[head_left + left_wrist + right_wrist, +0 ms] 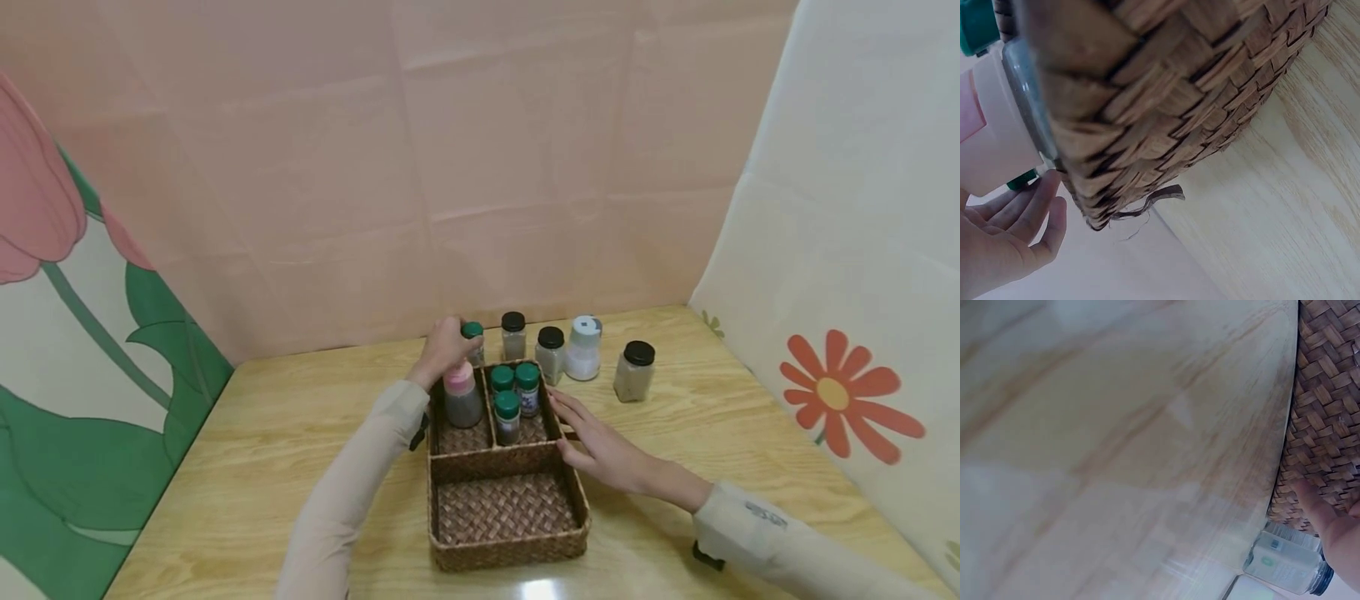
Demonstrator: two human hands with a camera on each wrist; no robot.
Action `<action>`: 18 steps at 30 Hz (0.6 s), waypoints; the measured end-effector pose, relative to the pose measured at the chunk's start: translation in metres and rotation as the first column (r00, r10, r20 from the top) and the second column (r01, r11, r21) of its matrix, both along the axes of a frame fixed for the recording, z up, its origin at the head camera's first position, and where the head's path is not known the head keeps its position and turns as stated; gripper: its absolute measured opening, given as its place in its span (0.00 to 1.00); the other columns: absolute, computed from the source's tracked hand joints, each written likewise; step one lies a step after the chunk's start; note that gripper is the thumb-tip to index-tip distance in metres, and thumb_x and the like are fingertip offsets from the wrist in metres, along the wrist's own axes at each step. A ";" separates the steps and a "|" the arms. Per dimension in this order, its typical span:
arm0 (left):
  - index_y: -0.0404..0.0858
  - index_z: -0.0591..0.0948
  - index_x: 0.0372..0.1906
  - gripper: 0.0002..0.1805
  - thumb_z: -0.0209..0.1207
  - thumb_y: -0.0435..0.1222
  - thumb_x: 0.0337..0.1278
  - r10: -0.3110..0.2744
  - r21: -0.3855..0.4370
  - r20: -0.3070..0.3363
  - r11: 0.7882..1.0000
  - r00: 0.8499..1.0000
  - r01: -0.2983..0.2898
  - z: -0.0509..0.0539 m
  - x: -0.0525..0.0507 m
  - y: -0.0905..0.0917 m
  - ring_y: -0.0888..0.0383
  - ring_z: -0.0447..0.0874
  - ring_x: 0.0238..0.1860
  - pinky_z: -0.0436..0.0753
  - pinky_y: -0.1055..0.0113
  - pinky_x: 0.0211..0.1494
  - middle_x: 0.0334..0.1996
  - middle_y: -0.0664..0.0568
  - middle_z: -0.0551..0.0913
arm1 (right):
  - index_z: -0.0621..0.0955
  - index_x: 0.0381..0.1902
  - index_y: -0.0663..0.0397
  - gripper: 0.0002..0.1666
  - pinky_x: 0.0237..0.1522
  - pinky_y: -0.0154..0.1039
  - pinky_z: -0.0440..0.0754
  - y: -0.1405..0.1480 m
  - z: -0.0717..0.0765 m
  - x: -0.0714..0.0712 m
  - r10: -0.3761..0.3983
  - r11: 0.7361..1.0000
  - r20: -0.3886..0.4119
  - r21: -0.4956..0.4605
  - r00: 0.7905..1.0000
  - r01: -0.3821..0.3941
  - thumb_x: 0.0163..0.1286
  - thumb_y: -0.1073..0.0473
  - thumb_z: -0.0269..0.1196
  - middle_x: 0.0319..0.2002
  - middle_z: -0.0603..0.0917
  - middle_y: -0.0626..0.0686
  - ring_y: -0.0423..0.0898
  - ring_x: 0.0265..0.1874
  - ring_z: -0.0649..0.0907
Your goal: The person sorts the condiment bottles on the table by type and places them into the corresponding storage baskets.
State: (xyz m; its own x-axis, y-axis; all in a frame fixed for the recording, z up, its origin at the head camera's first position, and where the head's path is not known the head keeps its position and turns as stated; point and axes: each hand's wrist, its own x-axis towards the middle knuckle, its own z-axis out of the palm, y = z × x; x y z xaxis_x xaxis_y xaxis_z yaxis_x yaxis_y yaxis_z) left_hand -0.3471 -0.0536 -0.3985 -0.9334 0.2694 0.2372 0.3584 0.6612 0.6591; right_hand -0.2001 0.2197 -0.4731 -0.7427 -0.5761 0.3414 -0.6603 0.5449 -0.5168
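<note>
A woven basket (510, 550) with three compartments sits on the table. At its back left, my left hand (442, 348) grips a small green-capped jar (473, 331) by the top, just past the rear wall. Under that hand, a pink-topped bottle (462, 400) stands in the back-left compartment. Three green-capped spice jars (507, 410) stand in the back-right one. My right hand (607, 454) rests against the basket's right side, fingers on the wall and rim. In the right wrist view its finger (1316, 506) touches the weave.
Behind and right of the basket stand black-lidded jars (551, 354), a white-capped container (584, 348) and another black-lidded jar (634, 372) farther right. The front compartment shows its bare woven bottom. A pink cloth (420, 167) hangs behind the wooden table (285, 467).
</note>
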 end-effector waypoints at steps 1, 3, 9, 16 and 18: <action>0.33 0.80 0.29 0.11 0.65 0.37 0.63 -0.003 0.002 0.002 1.000 1.000 0.003 0.001 0.000 -0.001 0.60 0.65 0.14 0.64 0.70 0.18 0.15 0.52 0.72 | 0.53 0.76 0.68 0.39 0.57 0.53 0.77 0.000 0.000 0.000 -0.001 1.000 0.000 0.001 1.000 0.001 0.76 0.61 0.57 0.77 0.52 0.60 0.60 0.65 0.71; 0.32 0.79 0.27 0.12 0.65 0.36 0.63 -0.007 0.008 -0.003 1.000 1.000 0.007 0.002 0.000 -0.002 0.60 0.64 0.14 0.64 0.69 0.18 0.14 0.53 0.70 | 0.53 0.76 0.69 0.39 0.57 0.53 0.77 0.000 -0.001 0.000 -0.003 1.000 -0.006 -0.003 1.000 0.003 0.75 0.61 0.57 0.77 0.52 0.61 0.61 0.65 0.71; 0.33 0.80 0.26 0.12 0.65 0.35 0.62 0.006 -0.005 -0.025 1.000 1.000 -0.006 0.005 0.001 -0.007 0.59 0.64 0.16 0.64 0.69 0.20 0.15 0.52 0.71 | 0.54 0.76 0.69 0.39 0.56 0.54 0.78 0.000 -0.002 -0.001 -0.005 1.000 -0.011 -0.009 1.000 0.004 0.75 0.62 0.57 0.77 0.52 0.60 0.63 0.65 0.71; 0.32 0.84 0.37 0.10 0.67 0.37 0.61 0.027 -0.031 -0.043 0.999 0.999 -0.029 0.012 0.008 -0.013 0.57 0.73 0.24 0.71 0.68 0.27 0.28 0.47 0.82 | 0.53 0.76 0.68 0.39 0.56 0.51 0.79 0.001 -0.003 -0.003 0.003 1.000 0.018 -0.007 1.000 -0.002 0.77 0.59 0.55 0.77 0.51 0.59 0.61 0.65 0.70; 0.32 0.84 0.36 0.10 0.67 0.37 0.61 0.024 -0.014 -0.040 1.000 0.999 -0.025 0.012 0.009 -0.015 0.57 0.72 0.23 0.70 0.68 0.27 0.26 0.48 0.81 | 0.52 0.77 0.68 0.39 0.56 0.51 0.79 0.001 -0.003 -0.003 0.008 1.000 0.023 -0.010 1.000 -0.008 0.77 0.58 0.55 0.77 0.50 0.59 0.61 0.65 0.70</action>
State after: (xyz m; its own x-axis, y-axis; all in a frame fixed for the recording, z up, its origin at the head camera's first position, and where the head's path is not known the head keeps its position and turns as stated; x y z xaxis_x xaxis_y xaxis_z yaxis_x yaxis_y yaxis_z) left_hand -0.3380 -0.0685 -0.3862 -0.9296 0.2505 0.2703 0.3677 0.6794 0.6350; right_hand -0.2031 0.2204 -0.4758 -0.7456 -0.5790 0.3300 -0.6527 0.5345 -0.5369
